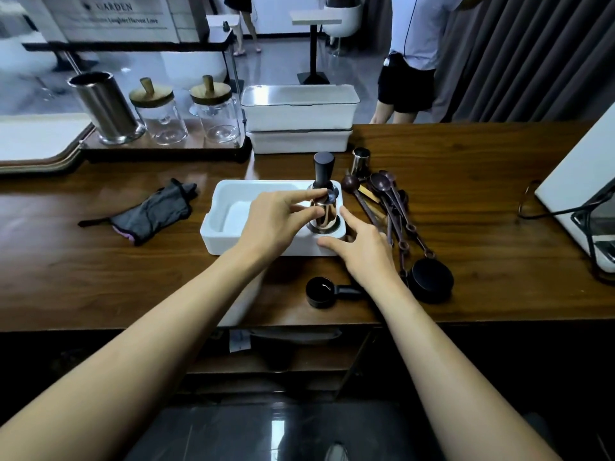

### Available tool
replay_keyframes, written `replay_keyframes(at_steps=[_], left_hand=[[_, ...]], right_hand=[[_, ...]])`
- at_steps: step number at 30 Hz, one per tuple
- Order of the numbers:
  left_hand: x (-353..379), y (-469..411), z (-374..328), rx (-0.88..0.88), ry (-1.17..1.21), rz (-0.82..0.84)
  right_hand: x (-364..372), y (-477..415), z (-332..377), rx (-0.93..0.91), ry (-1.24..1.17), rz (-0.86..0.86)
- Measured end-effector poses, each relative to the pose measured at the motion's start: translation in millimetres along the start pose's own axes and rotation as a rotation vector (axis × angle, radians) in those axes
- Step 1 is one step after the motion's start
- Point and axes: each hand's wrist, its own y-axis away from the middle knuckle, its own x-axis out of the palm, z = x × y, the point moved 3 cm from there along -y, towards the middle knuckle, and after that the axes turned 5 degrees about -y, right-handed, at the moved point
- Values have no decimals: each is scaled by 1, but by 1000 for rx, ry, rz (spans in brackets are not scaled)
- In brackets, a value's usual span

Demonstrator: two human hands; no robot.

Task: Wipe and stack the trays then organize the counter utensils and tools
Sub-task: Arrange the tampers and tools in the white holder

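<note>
A white tray (233,201) lies on the wooden counter in front of me. In its right end stands a shiny metal tamper (324,216), which my left hand (278,221) pinches near the top with thumb and fingers. Behind it in the tray stands a black-handled tamper (322,171). My right hand (361,247) rests with spread fingers on the tray's front right corner, holding nothing. Two more white trays (299,118) are stacked at the back of the counter. A grey cloth (153,211) lies left of the tray.
Several dark wooden spoons (389,201), a small metal cup (361,159) and two black scoops (431,282) (321,291) lie right of and in front of the tray. A steel canister (104,106) and two glass jars (159,111) stand back left. A white machine (585,201) sits far right. A person stands behind the counter.
</note>
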Motion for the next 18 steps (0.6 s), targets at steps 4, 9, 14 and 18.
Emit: replay_keyframes(at_steps=[4, 9, 14, 18], left_hand=[[0, 3, -1, 26, -4, -21], [2, 1, -1, 39, -23, -29], [0, 0, 3, 45, -10, -34], [-9, -1, 12, 3, 101, -67]], right_hand=[[0, -1, -1, -10, 5, 3], [0, -2, -2, -20, 9, 3], [1, -3, -3, -11, 7, 3], [2, -4, -4, -10, 5, -1]])
